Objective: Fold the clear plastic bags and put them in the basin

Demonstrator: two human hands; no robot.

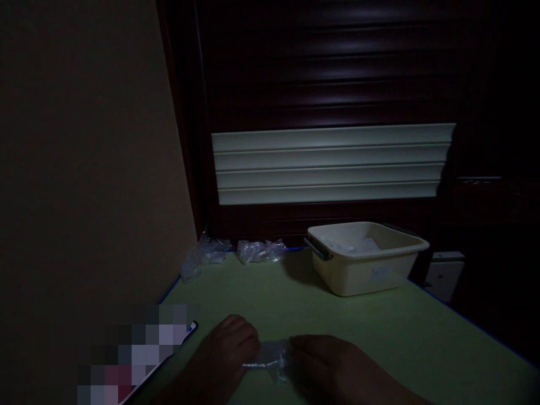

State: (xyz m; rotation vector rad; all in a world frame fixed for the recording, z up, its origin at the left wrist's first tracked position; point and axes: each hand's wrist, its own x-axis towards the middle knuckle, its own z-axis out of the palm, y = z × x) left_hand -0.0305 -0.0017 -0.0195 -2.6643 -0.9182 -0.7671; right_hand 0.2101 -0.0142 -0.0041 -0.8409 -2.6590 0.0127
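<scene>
Both hands rest low on the green desk [422, 332], well in front of the tub [363, 264]. Left hand [223, 351] and right hand [333, 365] face each other, each closed on one end of a small clear bag [272, 357] stretched between them. The bag lies on or just above the desk; the dim light does not show which. The cream tub stands at the back of the desk, with pale, flat contents inside. Left of the tub, against the dark shutter [329, 163], lie two heaps of crumpled clear plastic [236, 253]. Far to the tub's front left, beside the left hand, a blurred flat item [139, 354] lies at the desk's edge.
</scene>
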